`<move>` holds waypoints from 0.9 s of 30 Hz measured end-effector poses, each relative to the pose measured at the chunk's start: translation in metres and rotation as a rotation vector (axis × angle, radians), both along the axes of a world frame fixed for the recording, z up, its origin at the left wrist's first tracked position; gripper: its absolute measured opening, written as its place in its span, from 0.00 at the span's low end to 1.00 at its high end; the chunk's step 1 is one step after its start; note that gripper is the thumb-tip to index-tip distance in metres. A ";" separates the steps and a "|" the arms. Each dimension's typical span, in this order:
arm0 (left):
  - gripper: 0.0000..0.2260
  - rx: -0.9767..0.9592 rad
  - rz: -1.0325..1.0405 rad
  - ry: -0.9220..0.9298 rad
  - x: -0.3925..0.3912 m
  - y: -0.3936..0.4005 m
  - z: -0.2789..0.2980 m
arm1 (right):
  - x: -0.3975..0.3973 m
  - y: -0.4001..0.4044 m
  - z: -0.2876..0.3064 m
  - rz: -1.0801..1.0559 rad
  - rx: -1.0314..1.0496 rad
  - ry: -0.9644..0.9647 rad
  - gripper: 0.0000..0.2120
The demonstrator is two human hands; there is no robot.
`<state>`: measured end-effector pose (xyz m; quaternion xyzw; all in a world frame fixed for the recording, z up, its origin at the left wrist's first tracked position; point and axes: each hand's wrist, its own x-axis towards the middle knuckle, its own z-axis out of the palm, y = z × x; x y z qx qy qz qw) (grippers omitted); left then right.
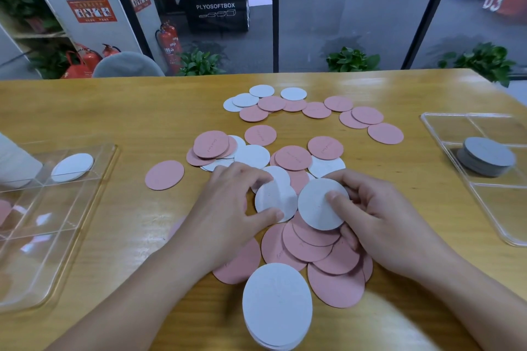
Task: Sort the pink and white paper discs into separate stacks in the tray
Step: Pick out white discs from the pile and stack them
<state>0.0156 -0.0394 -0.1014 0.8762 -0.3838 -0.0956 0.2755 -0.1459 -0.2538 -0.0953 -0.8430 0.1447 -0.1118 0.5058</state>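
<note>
Discs of pink and white paper lie loose and overlapping across the middle of your wooden table [114,111], with a neat stack of white discs [277,305] nearest you. On your left, a clear divided tray [85,194] holds one white disc [72,167] in a far compartment, and something pink shows at its left edge. On your right, a second clear tray [445,134] carries a stack of grey discs [486,155]. Your left hand [228,208] pinches a white disc [275,202] between thumb and curled fingers. Your right hand [379,222] holds another white disc [319,205], thumb pressed on its face, fingers curled behind, just above the pink discs [308,245].
</note>
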 end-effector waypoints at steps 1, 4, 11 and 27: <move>0.19 -0.028 0.003 0.014 0.000 0.000 0.000 | 0.001 0.000 0.000 0.001 -0.002 -0.002 0.09; 0.14 -0.161 0.048 0.094 0.000 0.000 0.000 | 0.000 0.000 0.000 0.002 0.009 -0.008 0.09; 0.04 -0.515 0.085 0.207 -0.003 0.001 0.002 | 0.000 -0.002 -0.001 -0.003 0.039 -0.047 0.08; 0.13 -0.473 -0.049 0.353 -0.009 -0.004 -0.003 | -0.002 0.003 0.000 0.061 0.020 -0.051 0.09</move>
